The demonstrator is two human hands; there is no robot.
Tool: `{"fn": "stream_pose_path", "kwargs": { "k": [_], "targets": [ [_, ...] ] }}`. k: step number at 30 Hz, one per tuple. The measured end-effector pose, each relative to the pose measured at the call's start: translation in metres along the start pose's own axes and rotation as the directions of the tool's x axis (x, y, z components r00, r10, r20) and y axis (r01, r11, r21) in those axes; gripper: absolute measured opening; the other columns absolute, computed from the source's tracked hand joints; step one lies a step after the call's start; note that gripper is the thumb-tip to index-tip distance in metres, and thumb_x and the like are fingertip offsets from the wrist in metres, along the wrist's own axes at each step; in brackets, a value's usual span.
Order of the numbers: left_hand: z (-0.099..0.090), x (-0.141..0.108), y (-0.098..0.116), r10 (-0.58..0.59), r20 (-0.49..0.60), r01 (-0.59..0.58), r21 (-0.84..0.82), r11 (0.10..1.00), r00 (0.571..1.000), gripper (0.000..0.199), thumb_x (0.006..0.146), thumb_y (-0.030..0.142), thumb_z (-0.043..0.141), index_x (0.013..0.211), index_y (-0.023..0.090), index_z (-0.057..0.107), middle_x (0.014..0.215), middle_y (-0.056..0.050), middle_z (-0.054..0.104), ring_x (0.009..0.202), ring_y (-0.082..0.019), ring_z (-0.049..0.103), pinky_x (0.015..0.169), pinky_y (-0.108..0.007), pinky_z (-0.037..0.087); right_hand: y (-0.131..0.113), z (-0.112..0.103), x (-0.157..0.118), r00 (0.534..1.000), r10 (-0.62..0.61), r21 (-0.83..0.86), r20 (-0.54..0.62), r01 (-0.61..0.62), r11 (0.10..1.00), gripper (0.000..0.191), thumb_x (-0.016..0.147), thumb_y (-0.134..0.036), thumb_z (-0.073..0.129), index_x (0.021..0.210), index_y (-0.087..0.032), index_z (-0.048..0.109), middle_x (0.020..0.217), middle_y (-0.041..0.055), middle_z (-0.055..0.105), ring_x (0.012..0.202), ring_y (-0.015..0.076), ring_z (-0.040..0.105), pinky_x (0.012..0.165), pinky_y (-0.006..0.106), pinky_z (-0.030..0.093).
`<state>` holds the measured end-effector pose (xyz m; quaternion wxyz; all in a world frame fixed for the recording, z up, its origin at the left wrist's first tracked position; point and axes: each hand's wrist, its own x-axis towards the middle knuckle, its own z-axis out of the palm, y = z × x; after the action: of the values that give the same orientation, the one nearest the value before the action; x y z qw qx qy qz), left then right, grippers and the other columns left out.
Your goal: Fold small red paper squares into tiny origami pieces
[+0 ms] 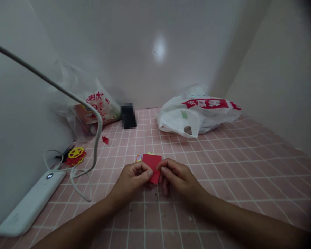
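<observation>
A piece of red paper [152,163], with a crease across its lower part, is held up above the pink table between my two hands. My left hand [135,178] pinches its left edge, thumb on top. At the right edge, the thumb and forefinger of my right hand [178,176] close on the paper, while its other fingers curl underneath. Behind the red paper a bit of yellow paper [150,153] and a small patterned colored piece [138,158] peek out, mostly hidden. A small folded red paper piece [105,139] lies farther back on the left.
A white power bank [32,200] with a cable [98,138] lies at the left, near yellow and red cutouts [76,155]. Against the back stand a clear plastic bag [93,107], a blurred dark object [128,116] and a white plastic bag [197,114]. Walls enclose the tiled-pattern table [235,173].
</observation>
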<state>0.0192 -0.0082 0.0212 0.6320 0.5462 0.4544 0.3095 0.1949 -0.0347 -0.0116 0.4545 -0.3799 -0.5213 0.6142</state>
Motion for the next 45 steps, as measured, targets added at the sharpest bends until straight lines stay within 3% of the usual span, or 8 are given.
{"fn": "stream_pose_path", "kwargs": {
  "k": [3,8,14,19,25,30,40,45],
  "targets": [
    [-0.002,0.002,-0.002,-0.022,-0.019,0.021,-0.071,0.997,1.0,0.028,0.073,0.04,0.072,0.068,0.015,0.06,0.059,0.002,0.063,0.052,-0.01,0.058,0.056,-0.022,0.044,0.0,-0.001,0.0,0.996,-0.091,-0.006,0.002,0.091,0.996,0.01,0.091,-0.022,0.053,0.1,-0.022,0.054,0.068,-0.0051,0.058,0.05,0.0091,0.055,0.047,0.02,0.043],
    [-0.002,0.002,-0.003,-0.046,0.021,0.048,-0.125,0.991,0.999,0.03,0.071,0.041,0.075,0.07,0.015,0.061,0.061,0.002,0.064,0.052,-0.01,0.058,0.056,-0.022,0.044,-0.004,-0.001,0.0,0.994,-0.098,-0.085,0.057,0.103,0.991,0.009,0.088,-0.015,0.054,0.092,-0.02,0.061,0.076,-0.0021,0.063,0.059,0.0088,0.055,0.054,0.021,0.044],
    [-0.005,0.005,-0.007,0.019,0.032,-0.013,-0.153,0.988,0.999,0.029,0.071,0.036,0.078,0.085,0.017,0.061,0.061,0.004,0.064,0.053,-0.01,0.059,0.056,-0.022,0.044,-0.007,-0.004,0.001,0.981,-0.187,-0.179,0.055,0.194,0.965,0.013,0.087,-0.011,0.057,0.088,-0.02,0.066,0.083,-0.001,0.066,0.069,0.0101,0.06,0.065,0.022,0.047],
    [-0.007,0.005,-0.007,0.081,0.047,-0.073,-0.159,0.985,0.996,0.024,0.076,0.035,0.075,0.082,0.016,0.061,0.068,0.002,0.064,0.06,-0.011,0.061,0.061,-0.023,0.046,-0.008,-0.004,0.0,0.969,-0.244,-0.299,0.029,0.241,0.923,0.014,0.086,-0.01,0.059,0.087,-0.021,0.067,0.079,-0.0014,0.065,0.068,0.0109,0.06,0.064,0.023,0.047],
    [-0.005,0.005,-0.01,0.245,0.112,-0.213,-0.242,0.947,0.963,0.027,0.07,0.021,0.081,0.091,0.018,0.065,0.087,-0.001,0.067,0.08,-0.014,0.064,0.073,-0.025,0.051,-0.009,-0.004,-0.001,0.909,-0.416,-0.476,-0.03,0.352,0.806,0.012,0.087,-0.009,0.059,0.086,-0.019,0.065,0.08,0.0007,0.064,0.076,0.0143,0.062,0.072,0.027,0.047],
    [-0.004,0.002,-0.011,0.399,0.012,-0.398,-0.044,0.916,0.917,0.01,0.074,0.016,0.076,0.077,0.017,0.067,0.083,-0.002,0.064,0.08,-0.016,0.061,0.075,-0.027,0.051,-0.009,-0.001,-0.004,0.87,-0.493,-0.528,-0.009,0.415,0.741,0.012,0.088,-0.01,0.06,0.088,-0.02,0.064,0.081,0.0011,0.065,0.074,0.0147,0.061,0.071,0.028,0.048],
    [0.001,-0.001,-0.008,0.361,-0.088,-0.365,-0.036,0.93,0.928,0.009,0.075,0.017,0.073,0.07,0.017,0.065,0.086,-0.004,0.065,0.081,-0.016,0.062,0.074,-0.028,0.052,-0.008,0.0,-0.006,0.911,-0.413,-0.509,-0.021,0.345,0.789,0.009,0.091,-0.015,0.058,0.085,-0.021,0.062,0.074,0.0004,0.062,0.067,0.0148,0.06,0.065,0.028,0.047],
    [0.003,-0.002,-0.006,0.309,-0.12,-0.316,-0.039,0.948,0.943,0.012,0.073,0.019,0.074,0.068,0.017,0.063,0.079,-0.002,0.064,0.074,-0.015,0.06,0.068,-0.026,0.051,-0.003,0.001,-0.007,0.945,-0.324,-0.42,-0.05,0.274,0.865,0.006,0.091,-0.019,0.06,0.086,-0.021,0.06,0.076,-0.0005,0.062,0.061,0.0123,0.058,0.061,0.026,0.046]
  ]
}}
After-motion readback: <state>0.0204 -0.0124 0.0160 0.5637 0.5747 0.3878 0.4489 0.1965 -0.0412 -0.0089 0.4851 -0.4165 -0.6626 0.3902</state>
